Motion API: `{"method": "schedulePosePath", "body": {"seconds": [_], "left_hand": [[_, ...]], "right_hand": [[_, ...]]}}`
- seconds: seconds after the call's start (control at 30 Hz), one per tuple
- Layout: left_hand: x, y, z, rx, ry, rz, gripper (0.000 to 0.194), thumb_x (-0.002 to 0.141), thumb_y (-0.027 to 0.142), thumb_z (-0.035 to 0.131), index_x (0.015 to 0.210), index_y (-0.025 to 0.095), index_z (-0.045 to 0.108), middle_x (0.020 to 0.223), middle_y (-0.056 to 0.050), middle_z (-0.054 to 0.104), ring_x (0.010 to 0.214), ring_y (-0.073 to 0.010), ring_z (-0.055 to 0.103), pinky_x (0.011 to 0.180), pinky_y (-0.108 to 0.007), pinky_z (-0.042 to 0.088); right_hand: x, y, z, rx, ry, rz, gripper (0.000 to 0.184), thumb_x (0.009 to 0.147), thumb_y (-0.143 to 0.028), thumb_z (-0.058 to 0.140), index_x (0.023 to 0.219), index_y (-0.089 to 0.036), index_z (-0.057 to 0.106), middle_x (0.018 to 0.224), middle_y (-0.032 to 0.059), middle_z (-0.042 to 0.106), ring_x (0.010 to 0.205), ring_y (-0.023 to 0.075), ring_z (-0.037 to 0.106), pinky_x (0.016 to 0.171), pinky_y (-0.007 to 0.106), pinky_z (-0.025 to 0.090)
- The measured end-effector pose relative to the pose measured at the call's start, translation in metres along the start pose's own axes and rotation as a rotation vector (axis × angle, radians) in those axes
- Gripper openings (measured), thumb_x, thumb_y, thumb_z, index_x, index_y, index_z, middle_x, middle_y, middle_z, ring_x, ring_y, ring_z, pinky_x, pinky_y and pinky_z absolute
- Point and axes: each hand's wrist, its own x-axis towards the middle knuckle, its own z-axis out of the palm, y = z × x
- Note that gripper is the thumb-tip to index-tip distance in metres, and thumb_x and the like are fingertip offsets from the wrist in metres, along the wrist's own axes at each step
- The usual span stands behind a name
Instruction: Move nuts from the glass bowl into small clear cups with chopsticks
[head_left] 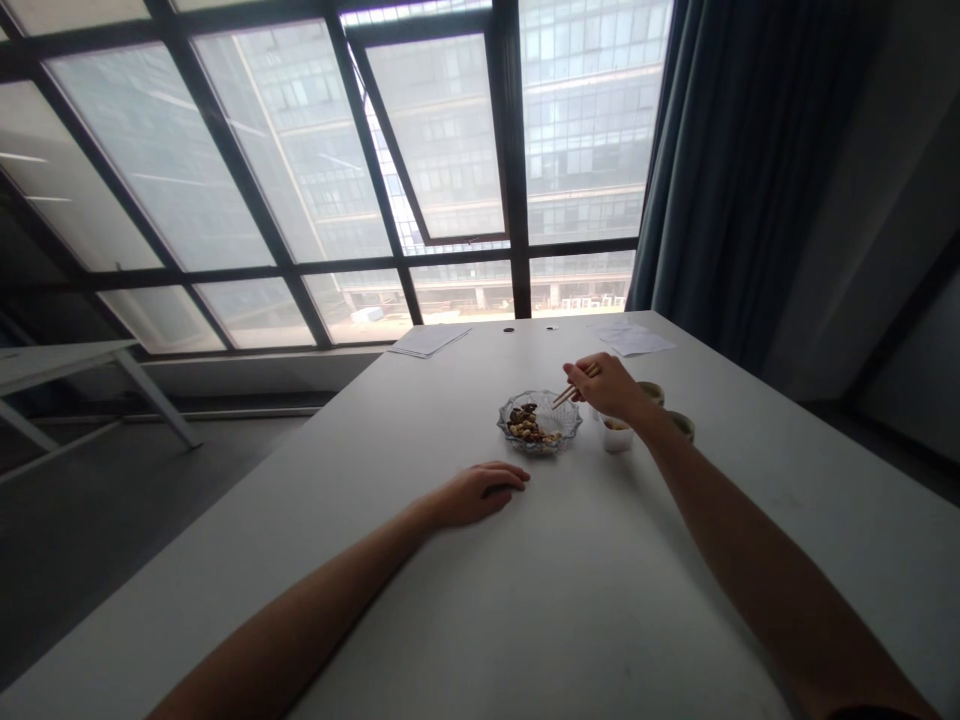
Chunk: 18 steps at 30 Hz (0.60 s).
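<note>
My right hand (604,385) holds a pair of wooden chopsticks (566,394), their tips over the right side of a clear glass dish (571,432) with a scalloped rim. Inside the dish lies a pile of mixed nuts or dried fruit (529,424), light and dark brown, mostly toward its left and front. Nothing can be made out between the chopstick tips. My left hand (480,493) rests on the table in front of the dish, fingers loosely extended and holding nothing. Under my right wrist stands a small white cup (616,437) with some brownish contents, partly hidden by the wrist.
Two greenish cups (682,423) stand behind my right forearm, partly covered by it. Papers lie on the white table (450,420) at the far left (430,341) and far right (637,338). Beyond are a window wall and a dark blue curtain (720,180). Another table (60,362) stands at left.
</note>
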Motion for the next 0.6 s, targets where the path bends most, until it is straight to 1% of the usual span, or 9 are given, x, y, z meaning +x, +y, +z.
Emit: {"method": "schedulePosePath", "body": {"seconds": [0.13, 0.3, 0.43, 0.5, 0.6], "left_hand": [[0.0001, 0.0001, -0.0002, -0.003, -0.001, 0.0, 0.028, 0.103, 0.027, 0.055, 0.126, 0.022, 0.07, 0.136, -0.01, 0.068, 0.126, -0.0221, 0.064, 0.112, -0.033, 0.049], [0.0015, -0.0008, 0.0004, -0.007, -0.002, 0.005, 0.028, 0.103, 0.027, 0.055, 0.125, 0.022, 0.07, 0.136, -0.01, 0.068, 0.126, -0.0223, 0.064, 0.112, -0.033, 0.048], [0.0016, -0.0002, 0.0003, -0.002, -0.007, -0.002, 0.028, 0.103, 0.025, 0.055, 0.126, 0.022, 0.07, 0.137, -0.01, 0.068, 0.127, -0.0221, 0.064, 0.113, -0.033, 0.048], [0.0015, 0.0006, 0.0, -0.002, -0.01, -0.007, 0.028, 0.102, 0.024, 0.055, 0.126, 0.022, 0.07, 0.137, -0.01, 0.068, 0.127, -0.0221, 0.063, 0.113, -0.033, 0.048], [0.0015, 0.0014, -0.0004, -0.003, -0.016, -0.01, 0.028, 0.102, 0.023, 0.055, 0.125, 0.022, 0.07, 0.137, -0.01, 0.068, 0.127, -0.022, 0.063, 0.113, -0.033, 0.048]], "right_hand": [[0.0006, 0.0028, 0.0052, 0.087, -0.042, 0.025, 0.038, 0.098, -0.041, 0.064, 0.071, -0.014, 0.07, 0.069, 0.0106, 0.075, 0.059, 0.0202, 0.074, 0.053, 0.023, 0.053], [-0.0007, 0.004, 0.0072, 0.062, -0.114, 0.048, 0.037, 0.1, -0.037, 0.063, 0.074, -0.013, 0.072, 0.073, 0.0118, 0.077, 0.059, 0.0199, 0.075, 0.051, 0.022, 0.054], [-0.0002, 0.0075, 0.0075, 0.101, -0.148, 0.091, 0.036, 0.101, -0.036, 0.062, 0.075, -0.012, 0.072, 0.076, 0.0128, 0.077, 0.059, 0.0193, 0.075, 0.049, 0.021, 0.054], [0.0001, 0.008, 0.0074, 0.118, -0.133, 0.092, 0.038, 0.1, -0.038, 0.064, 0.074, -0.012, 0.071, 0.073, 0.0122, 0.076, 0.059, 0.0194, 0.075, 0.049, 0.021, 0.054], [-0.0002, 0.0052, 0.0072, 0.158, -0.074, 0.104, 0.041, 0.098, -0.043, 0.067, 0.072, -0.011, 0.07, 0.071, 0.0123, 0.075, 0.057, 0.0197, 0.075, 0.047, 0.021, 0.054]]}}
